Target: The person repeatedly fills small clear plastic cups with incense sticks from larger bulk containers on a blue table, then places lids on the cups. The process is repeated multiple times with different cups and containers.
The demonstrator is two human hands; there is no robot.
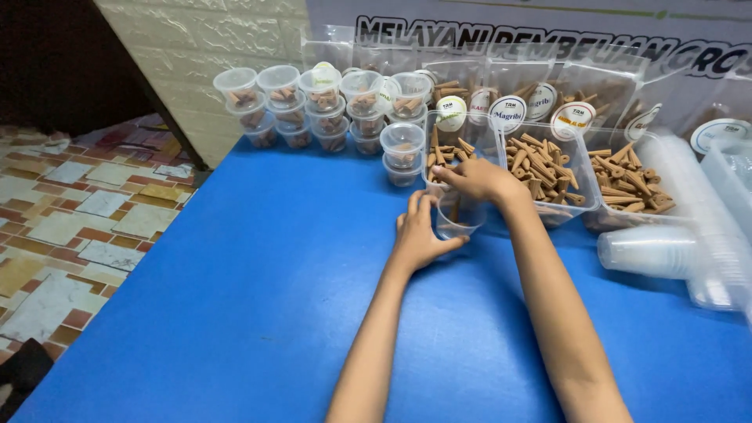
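Note:
My left hand [419, 235] wraps around a small clear plastic cup [457, 222] standing on the blue table [274, 298]. My right hand [478, 180] hovers just above the cup's mouth with fingers pinched; whether a brown cone piece is between them I cannot tell. Right behind the cup stands a clear tray [458, 153] of brown cone-shaped sticks. A second clear tray [548, 168] with several of the same cones sits to its right.
Stacks of small lidded cups [313, 106] filled with cones line the back left, two more [402, 153] nearer. Nested empty cups [650, 251] lie on their side at right, by clear containers [728, 180]. Labelled bags [540, 98] stand behind. Tiled floor [78, 219] lies left.

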